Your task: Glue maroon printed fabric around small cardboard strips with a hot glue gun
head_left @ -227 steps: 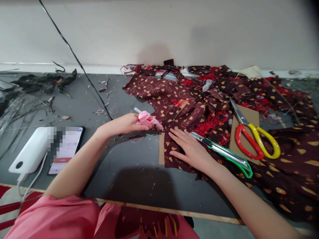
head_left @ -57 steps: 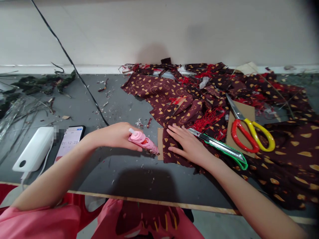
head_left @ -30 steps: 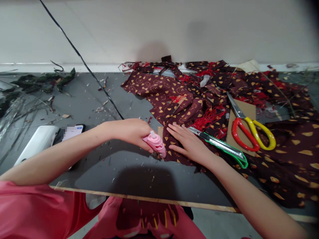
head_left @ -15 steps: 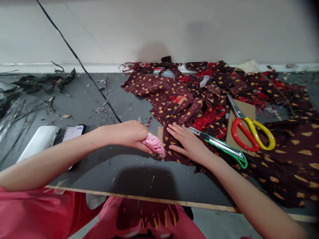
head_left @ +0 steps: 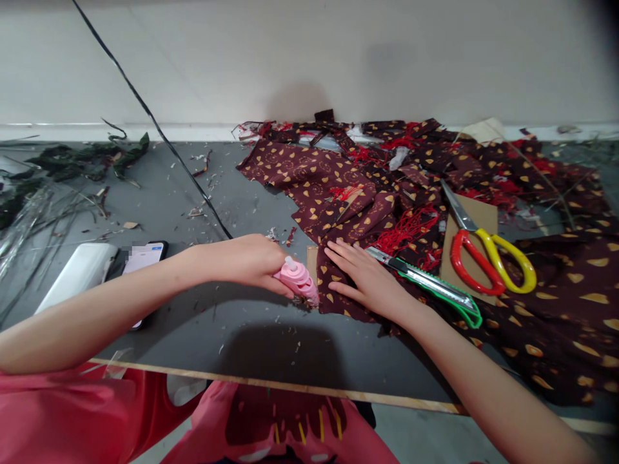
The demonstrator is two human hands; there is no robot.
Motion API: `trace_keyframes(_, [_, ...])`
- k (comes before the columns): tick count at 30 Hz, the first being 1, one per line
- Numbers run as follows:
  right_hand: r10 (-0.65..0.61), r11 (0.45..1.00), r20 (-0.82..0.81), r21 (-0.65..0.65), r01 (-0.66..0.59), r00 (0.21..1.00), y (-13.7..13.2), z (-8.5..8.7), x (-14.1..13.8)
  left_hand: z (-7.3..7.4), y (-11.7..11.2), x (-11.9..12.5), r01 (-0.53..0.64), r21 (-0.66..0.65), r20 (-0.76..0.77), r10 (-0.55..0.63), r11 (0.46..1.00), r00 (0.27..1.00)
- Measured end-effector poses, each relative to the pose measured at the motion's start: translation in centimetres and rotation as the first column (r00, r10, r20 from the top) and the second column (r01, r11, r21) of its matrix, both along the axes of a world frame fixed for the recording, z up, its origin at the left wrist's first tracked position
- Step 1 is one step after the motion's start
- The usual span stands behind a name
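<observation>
My left hand (head_left: 256,263) is wrapped round a pink glue gun (head_left: 297,278), its white stub facing up. The gun's lower end meets the left edge of the brown cloth printed with yellow shapes (head_left: 329,174), beside a strip of cardboard (head_left: 312,259). My right hand (head_left: 360,274) lies flat on the cloth, fingers spread and pointing left, just right of the gun. Close by that hand is a green box cutter (head_left: 435,283), lying on the cloth. Fingers of my left hand are partly hidden behind the gun.
Scissors with red and yellow handles (head_left: 483,258) lie on a cardboard piece (head_left: 478,209) at right. Red threads (head_left: 409,229) and cloth scraps are heaped toward the wall. A black cord (head_left: 159,132) hangs down to my left hand. A phone (head_left: 145,258) and white case (head_left: 75,274) lie left.
The glue gun has shifted very slightly left in my left hand. My right hand stays flat on the cloth.
</observation>
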State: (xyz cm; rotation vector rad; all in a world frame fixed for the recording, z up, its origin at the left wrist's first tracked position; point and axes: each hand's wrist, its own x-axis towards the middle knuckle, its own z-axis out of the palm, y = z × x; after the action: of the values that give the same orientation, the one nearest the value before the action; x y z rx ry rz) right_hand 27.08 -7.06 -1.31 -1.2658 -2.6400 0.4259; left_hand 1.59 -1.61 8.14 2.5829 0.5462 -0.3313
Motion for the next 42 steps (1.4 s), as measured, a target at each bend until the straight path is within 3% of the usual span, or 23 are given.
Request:
trace_keyframes(13, [-0.003, 1.000, 0.008, -0.004, 0.003, 1.000, 0.0, 0.1, 0.0, 0.2, 0.0, -0.1, 0.003, 0.035, -0.085, 0.000, 0.999, 0.996])
trace_keyframes(24, [-0.003, 1.000, -0.005, -0.007, 0.003, 1.000, 0.0, 0.0, 0.0, 0.3, 0.0, -0.6, -0.044, -0.055, 0.017, 0.045, 0.998, 0.999])
trace_keyframes(31, [0.000, 1.000, 0.010, -0.003, 0.000, 1.000, 0.0, 0.0, 0.1, 0.4, 0.0, -0.6, -0.033, -0.027, -0.055, 0.031, 0.999, 0.998])
trace_keyframes(38, [-0.001, 1.000, -0.005, 0.000, 0.001, 1.000, 0.0, -0.2, 0.2, 0.1, 0.1, -1.2, -0.103, -0.134, 0.084, 0.115, 0.986, 0.990])
trace_keyframes(42, [-0.004, 1.000, 0.002, -0.003, 0.004, 1.000, 0.0, -0.3, 0.2, -0.2, 0.1, -1.5, -0.103, -0.135, 0.081, 0.114, 0.985, 0.990])
